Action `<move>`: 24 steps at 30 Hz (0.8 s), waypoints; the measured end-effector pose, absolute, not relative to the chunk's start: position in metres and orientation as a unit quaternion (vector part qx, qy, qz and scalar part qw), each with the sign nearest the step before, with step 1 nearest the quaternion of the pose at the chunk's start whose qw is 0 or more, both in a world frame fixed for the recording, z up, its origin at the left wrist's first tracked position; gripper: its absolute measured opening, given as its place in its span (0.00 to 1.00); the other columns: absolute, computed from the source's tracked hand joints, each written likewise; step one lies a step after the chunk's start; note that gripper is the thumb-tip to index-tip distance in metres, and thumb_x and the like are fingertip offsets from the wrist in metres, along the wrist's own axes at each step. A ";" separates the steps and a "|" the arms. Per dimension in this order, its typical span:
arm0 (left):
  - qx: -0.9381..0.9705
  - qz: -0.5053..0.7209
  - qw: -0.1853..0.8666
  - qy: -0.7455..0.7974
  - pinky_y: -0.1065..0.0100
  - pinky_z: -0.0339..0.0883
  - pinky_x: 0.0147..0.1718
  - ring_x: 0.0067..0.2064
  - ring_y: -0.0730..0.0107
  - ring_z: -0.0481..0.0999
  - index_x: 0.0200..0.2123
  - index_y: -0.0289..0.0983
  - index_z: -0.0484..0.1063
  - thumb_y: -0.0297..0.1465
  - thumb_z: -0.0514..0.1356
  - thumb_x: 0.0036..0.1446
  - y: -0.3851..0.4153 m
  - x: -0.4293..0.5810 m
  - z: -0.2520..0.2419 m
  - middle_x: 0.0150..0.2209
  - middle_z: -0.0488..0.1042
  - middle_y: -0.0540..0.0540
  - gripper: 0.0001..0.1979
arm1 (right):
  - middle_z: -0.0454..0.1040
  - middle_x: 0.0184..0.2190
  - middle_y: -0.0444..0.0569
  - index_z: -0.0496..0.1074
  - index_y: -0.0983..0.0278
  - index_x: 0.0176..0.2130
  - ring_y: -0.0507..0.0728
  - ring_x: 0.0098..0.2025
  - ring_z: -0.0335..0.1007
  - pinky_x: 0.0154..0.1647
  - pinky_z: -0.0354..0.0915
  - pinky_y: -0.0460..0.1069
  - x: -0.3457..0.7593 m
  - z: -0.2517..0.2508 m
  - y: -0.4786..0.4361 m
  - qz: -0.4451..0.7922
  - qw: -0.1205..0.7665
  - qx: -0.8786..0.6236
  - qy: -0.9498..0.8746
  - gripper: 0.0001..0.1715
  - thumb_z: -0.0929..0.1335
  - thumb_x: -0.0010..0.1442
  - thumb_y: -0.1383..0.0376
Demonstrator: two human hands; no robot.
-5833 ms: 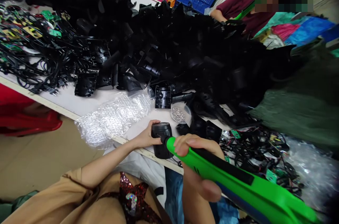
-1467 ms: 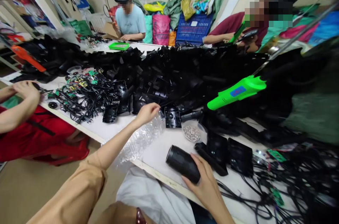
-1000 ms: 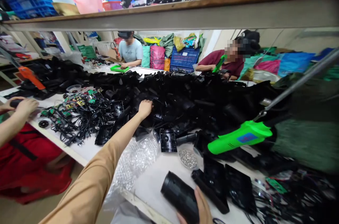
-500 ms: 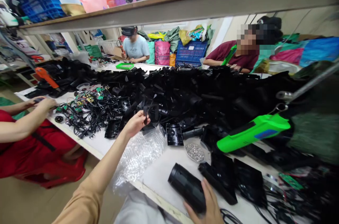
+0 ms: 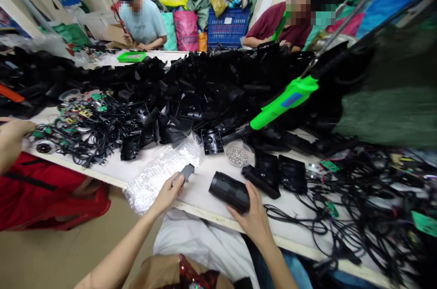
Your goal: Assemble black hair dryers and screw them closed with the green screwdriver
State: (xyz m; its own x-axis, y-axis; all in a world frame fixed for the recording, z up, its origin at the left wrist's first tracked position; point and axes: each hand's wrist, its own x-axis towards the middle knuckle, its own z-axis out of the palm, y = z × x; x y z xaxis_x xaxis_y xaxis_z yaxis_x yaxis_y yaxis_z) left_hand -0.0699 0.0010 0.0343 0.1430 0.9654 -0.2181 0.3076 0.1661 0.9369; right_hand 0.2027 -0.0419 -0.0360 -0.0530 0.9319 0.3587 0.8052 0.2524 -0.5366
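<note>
My left hand pinches a small dark flat-sided part above the table's front edge, just left of a black cylinder. Around the right end of that black cylinder, which lies on its side over the white tabletop, my right hand is wrapped. Bubble wrap is spread behind and left of my left hand. Behind the cylinder is a round dish of small metal pieces. Black housing pieces lie right of the cylinder.
A green power screwdriver hangs at the right above a big heap of black parts. Cables and circuit boards cover the right side. At the left are more cables and another person's hand. Two people sit across the table.
My left hand has drawn back from the heap towards the cylinder with the dark part in it. The view has tilted down. My right hand still holds the cylinder.
</note>
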 end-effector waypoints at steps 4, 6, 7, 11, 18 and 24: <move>0.600 0.315 0.530 0.511 0.71 0.57 0.34 0.32 0.72 0.64 0.35 0.37 0.65 0.41 0.50 0.61 0.003 -0.064 0.045 0.30 0.65 0.51 0.14 | 0.53 0.60 0.62 0.44 0.65 0.62 0.65 0.61 0.52 0.57 0.59 0.62 0.203 -0.030 -0.040 0.129 0.325 -0.602 -0.718 0.44 0.67 0.55 0.57; 0.607 0.309 0.561 0.470 0.70 0.58 0.37 0.37 0.69 0.65 0.40 0.37 0.66 0.40 0.52 0.60 0.003 -0.062 0.047 0.35 0.67 0.48 0.13 | 0.55 0.58 0.61 0.46 0.65 0.61 0.65 0.60 0.54 0.57 0.59 0.61 0.204 -0.027 -0.038 0.146 0.321 -0.607 -0.712 0.43 0.68 0.53 0.56; 0.598 0.316 0.582 0.453 0.69 0.58 0.39 0.39 0.68 0.66 0.43 0.37 0.65 0.40 0.52 0.60 0.002 -0.061 0.046 0.37 0.68 0.47 0.13 | 0.57 0.57 0.61 0.48 0.64 0.60 0.65 0.59 0.56 0.56 0.60 0.61 0.205 -0.026 -0.037 0.159 0.315 -0.616 -0.704 0.43 0.68 0.52 0.56; 0.523 0.376 0.637 0.424 0.67 0.58 0.40 0.39 0.67 0.68 0.47 0.37 0.61 0.39 0.53 0.60 -0.003 -0.057 0.033 0.34 0.68 0.47 0.16 | 0.63 0.54 0.58 0.51 0.63 0.59 0.64 0.53 0.64 0.50 0.66 0.59 0.207 -0.016 -0.031 0.239 0.289 -0.671 -0.639 0.43 0.68 0.50 0.51; 0.493 0.377 0.676 0.397 0.68 0.57 0.39 0.37 0.70 0.67 0.36 0.37 0.63 0.41 0.55 0.59 -0.019 -0.041 0.007 0.32 0.69 0.48 0.12 | 0.66 0.51 0.58 0.55 0.64 0.56 0.63 0.48 0.68 0.44 0.68 0.57 0.197 -0.008 -0.026 0.246 0.310 -0.701 -0.593 0.41 0.68 0.48 0.49; 0.529 0.353 0.675 0.375 0.66 0.57 0.41 0.38 0.68 0.67 0.34 0.35 0.64 0.42 0.55 0.58 -0.018 -0.014 -0.006 0.33 0.70 0.46 0.15 | 0.68 0.48 0.57 0.57 0.65 0.53 0.63 0.45 0.70 0.41 0.69 0.56 0.184 -0.005 -0.025 0.258 0.315 -0.704 -0.582 0.39 0.68 0.47 0.49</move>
